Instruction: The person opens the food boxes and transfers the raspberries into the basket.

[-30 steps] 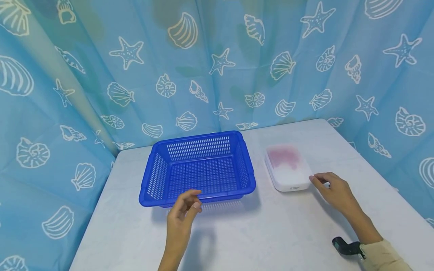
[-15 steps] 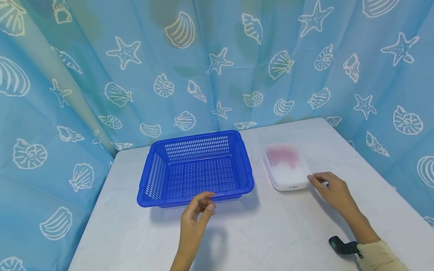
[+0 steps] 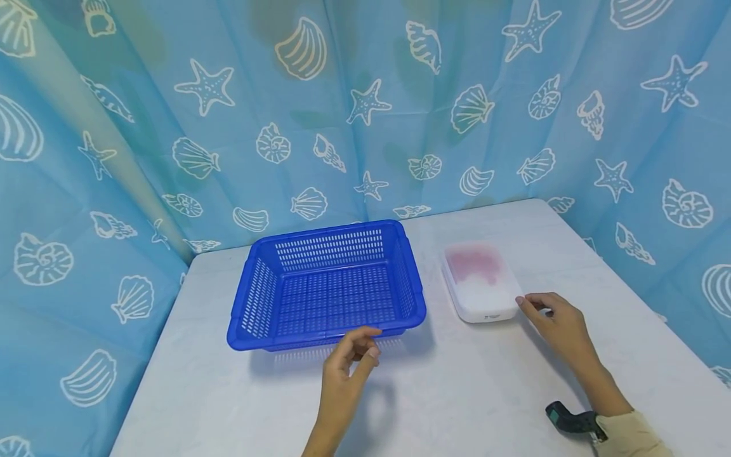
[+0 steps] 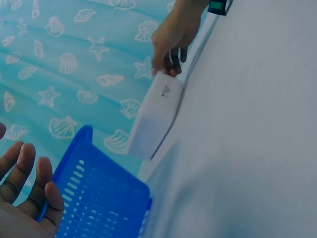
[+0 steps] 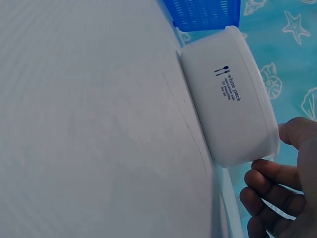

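A white food container with a pale lid, pinkish across its far part, stands on the right half of the table. My right hand pinches the lid's near right corner. In the right wrist view, the thumb lies on the lid's edge and the index finger is under the corner, while the other fingers curl loosely. Dark print marks the container's side. My left hand, fingers loosely bent and holding nothing, hovers at the near edge of a blue plastic basket. Whether it touches the basket's rim I cannot tell.
The perforated basket stands left of the food container, with a gap between them. Both are on a white-covered table. A blue curtain printed with shells and starfish hangs behind and along the sides. A black wrist device is on my right wrist.
My left hand has moved right along the basket's near edge. My right hand stays at the lid's corner, and the food container and basket have not visibly moved on the table.
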Available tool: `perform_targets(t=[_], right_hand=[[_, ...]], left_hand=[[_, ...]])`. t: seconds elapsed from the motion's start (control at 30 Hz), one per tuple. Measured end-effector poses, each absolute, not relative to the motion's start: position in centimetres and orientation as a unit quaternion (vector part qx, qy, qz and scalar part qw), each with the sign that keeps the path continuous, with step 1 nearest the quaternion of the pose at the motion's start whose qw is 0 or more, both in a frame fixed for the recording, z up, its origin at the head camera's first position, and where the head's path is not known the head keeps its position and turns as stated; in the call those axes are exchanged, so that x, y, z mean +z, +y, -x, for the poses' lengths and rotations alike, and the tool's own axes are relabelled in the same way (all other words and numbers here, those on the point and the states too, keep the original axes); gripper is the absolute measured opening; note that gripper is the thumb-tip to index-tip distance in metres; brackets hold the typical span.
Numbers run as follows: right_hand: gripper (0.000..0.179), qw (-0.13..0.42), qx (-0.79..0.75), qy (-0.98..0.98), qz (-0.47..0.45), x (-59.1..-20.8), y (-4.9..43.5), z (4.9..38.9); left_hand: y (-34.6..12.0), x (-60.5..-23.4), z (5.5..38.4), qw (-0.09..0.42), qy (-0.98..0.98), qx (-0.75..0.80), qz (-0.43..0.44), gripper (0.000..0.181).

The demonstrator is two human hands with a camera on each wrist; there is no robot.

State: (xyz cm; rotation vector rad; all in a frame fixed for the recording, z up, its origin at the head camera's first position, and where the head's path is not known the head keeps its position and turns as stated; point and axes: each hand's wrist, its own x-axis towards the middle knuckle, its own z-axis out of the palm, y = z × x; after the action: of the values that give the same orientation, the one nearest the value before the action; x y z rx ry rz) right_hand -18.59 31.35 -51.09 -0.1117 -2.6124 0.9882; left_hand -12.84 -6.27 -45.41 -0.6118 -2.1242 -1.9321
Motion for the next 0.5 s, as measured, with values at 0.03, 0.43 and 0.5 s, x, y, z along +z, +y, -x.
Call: perform_targets(t=[0.03, 0.43, 0.5], right_hand=[[0.048, 0.177, 0.35, -0.919, 0.041, -51.2, 31.3, 18.6], [0.048, 0.189, 0.369, -0.907, 0.075, -52.2, 31.2, 18.5], [0.048, 0.189, 0.371, -0.906, 0.079, -52.3, 31.2, 18.6]], left_hand=[[-6.1, -45.6, 12.9, 0.101, -0.719, -0.656, 0.207, 0.024], [-4.0, -46.1, 12.9, 0.09, -0.727, -0.649, 0.205, 0.02], [-3.6, -45.7, 12.7, 0.084, -0.728, -0.648, 0.206, 0.02]])
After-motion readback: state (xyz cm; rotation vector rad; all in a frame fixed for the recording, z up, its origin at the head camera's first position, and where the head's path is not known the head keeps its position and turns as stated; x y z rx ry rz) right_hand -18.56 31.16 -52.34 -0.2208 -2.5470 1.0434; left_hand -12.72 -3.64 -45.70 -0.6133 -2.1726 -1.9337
